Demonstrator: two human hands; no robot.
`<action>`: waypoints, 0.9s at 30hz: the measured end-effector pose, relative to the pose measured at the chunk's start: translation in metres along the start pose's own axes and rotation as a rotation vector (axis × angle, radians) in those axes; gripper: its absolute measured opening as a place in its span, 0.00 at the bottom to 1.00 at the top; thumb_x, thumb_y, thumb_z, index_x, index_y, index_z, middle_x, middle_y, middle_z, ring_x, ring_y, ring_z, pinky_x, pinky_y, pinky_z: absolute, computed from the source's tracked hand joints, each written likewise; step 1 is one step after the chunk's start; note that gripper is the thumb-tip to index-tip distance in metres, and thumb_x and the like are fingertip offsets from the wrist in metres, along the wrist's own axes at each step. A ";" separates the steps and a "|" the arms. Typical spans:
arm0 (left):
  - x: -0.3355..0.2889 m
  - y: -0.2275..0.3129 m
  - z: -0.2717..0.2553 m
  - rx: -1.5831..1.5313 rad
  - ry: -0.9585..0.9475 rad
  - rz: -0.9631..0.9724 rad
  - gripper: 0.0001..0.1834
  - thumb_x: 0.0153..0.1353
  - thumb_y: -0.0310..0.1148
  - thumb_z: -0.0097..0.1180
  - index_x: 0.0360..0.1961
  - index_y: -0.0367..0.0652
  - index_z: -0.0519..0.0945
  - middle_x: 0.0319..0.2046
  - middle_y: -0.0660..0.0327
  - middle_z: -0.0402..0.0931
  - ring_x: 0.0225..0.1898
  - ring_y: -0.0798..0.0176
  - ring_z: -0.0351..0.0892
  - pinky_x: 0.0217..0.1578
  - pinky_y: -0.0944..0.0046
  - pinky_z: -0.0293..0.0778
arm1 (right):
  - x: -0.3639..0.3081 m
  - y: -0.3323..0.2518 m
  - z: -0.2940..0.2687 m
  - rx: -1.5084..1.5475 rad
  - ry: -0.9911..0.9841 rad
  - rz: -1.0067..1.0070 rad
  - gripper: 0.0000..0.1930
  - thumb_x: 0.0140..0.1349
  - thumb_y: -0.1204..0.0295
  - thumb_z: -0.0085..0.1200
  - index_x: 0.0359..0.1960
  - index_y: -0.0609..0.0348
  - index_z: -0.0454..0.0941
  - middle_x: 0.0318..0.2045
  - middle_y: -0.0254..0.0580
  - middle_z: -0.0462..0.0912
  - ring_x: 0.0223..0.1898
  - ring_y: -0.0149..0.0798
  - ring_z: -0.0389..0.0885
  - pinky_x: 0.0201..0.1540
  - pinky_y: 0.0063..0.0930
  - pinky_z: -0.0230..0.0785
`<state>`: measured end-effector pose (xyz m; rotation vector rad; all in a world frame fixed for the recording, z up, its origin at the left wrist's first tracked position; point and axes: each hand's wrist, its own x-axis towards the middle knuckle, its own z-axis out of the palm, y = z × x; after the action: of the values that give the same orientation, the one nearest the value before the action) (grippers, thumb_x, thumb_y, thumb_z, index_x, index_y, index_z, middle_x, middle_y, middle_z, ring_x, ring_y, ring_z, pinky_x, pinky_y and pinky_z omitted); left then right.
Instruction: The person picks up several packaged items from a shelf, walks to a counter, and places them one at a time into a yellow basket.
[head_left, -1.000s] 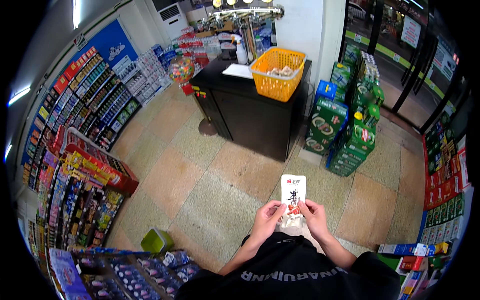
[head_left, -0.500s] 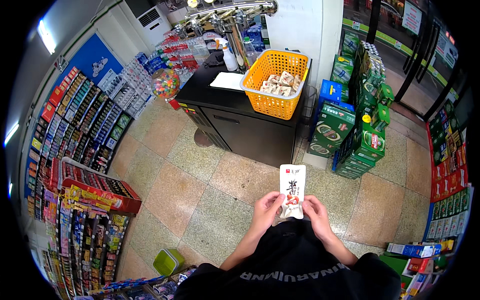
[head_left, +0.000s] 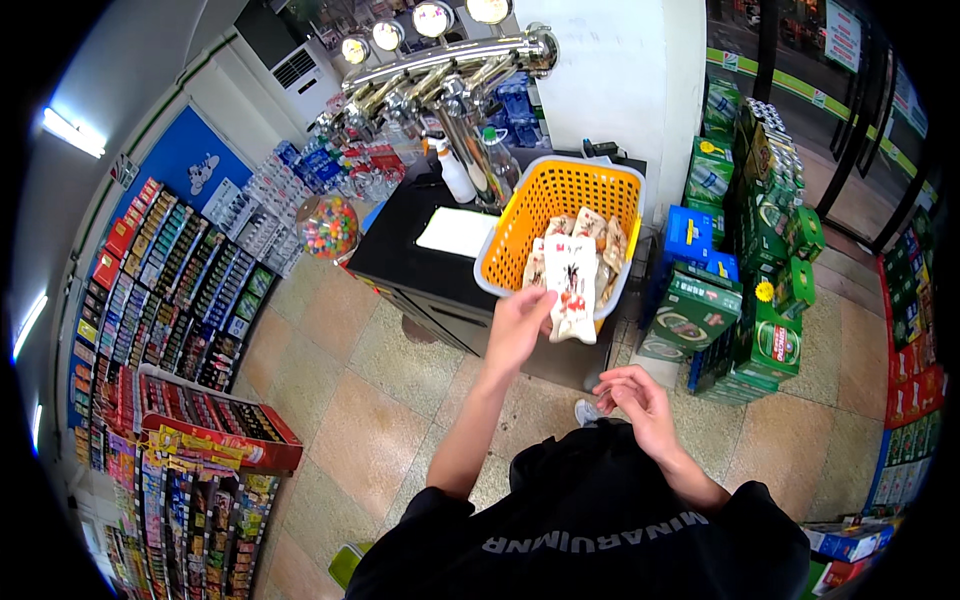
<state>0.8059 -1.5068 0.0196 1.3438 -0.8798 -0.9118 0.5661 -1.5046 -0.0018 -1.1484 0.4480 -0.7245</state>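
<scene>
My left hand (head_left: pixel 522 325) grips a white snack packet (head_left: pixel 573 290) with dark brush lettering and a red picture, pinching its left edge. The packet is held up at the near side of a yellow plastic basket (head_left: pixel 510 240), overlapping its rim in view. Several similar packets (head_left: pixel 590 224) lie inside the basket, partly hidden behind the held one. My right hand (head_left: pixel 640 402) hangs in the air nearer to me, lower right of the packet. Its fingers are loosely bent and apart, with nothing in them.
The basket stands on a black counter (head_left: pixel 390 240) with a white sheet (head_left: pixel 458 232), a spray bottle (head_left: pixel 456 175) and a chrome beer tap tower (head_left: pixel 450 80). Green beer cartons (head_left: pixel 690 310) are stacked to the right. Loaded shelves (head_left: pixel 170 280) line the left, beside a candy globe (head_left: pixel 327 226).
I have come closer to the counter. My left hand has carried the packet forward to the basket, while my right hand has let go of it and stays back.
</scene>
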 end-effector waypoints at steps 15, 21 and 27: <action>0.283 -0.117 0.018 1.100 -0.122 -0.048 0.16 0.57 0.41 0.58 0.19 0.40 0.82 0.16 0.58 0.79 0.20 0.59 0.81 0.33 0.61 0.76 | 0.096 -0.007 -0.046 -0.002 0.040 0.026 0.14 0.69 0.76 0.47 0.54 0.61 0.67 0.39 0.43 0.82 0.39 0.30 0.79 0.44 0.24 0.71; 0.293 -0.128 0.026 0.945 -0.380 -0.177 0.20 0.57 0.45 0.57 0.21 0.38 0.84 0.18 0.54 0.80 0.23 0.56 0.82 0.35 0.59 0.77 | 0.104 -0.012 -0.056 0.033 0.107 0.043 0.15 0.69 0.77 0.46 0.56 0.59 0.65 0.40 0.43 0.82 0.40 0.31 0.79 0.45 0.24 0.71; 0.259 -0.087 0.033 1.058 -0.294 -0.033 0.23 0.59 0.47 0.55 0.27 0.34 0.84 0.27 0.45 0.81 0.33 0.44 0.82 0.38 0.49 0.75 | 0.107 -0.010 -0.058 0.026 0.046 0.051 0.15 0.69 0.77 0.46 0.56 0.59 0.64 0.39 0.42 0.81 0.40 0.31 0.79 0.45 0.25 0.70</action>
<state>0.8767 -1.7587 -0.0657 2.1367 -1.7036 -0.6709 0.5991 -1.6221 -0.0088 -1.0939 0.5038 -0.7112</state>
